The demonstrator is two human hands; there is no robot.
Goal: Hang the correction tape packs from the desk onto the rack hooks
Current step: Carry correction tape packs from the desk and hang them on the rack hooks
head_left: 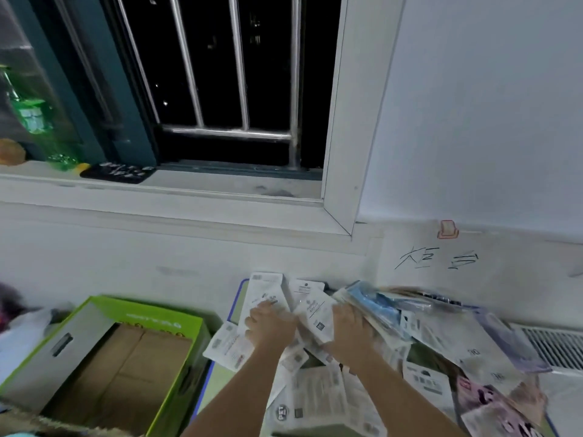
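Two hands (303, 326) among flat glossy card packs (315, 402), green cardboard box (132, 313) beside

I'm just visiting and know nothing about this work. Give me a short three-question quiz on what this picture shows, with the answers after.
1. True or false: the green cardboard box sits to the left of the pile of packs.
2. What is the left hand doing? A) hanging at the person's side B) resting on a white pack C) lifting the green bottle
3. Fill in: the right hand grips a ___ of packs at the pile's far edge.

Key: 1 true; 2 B; 3 bundle. No rack hooks show in this view.
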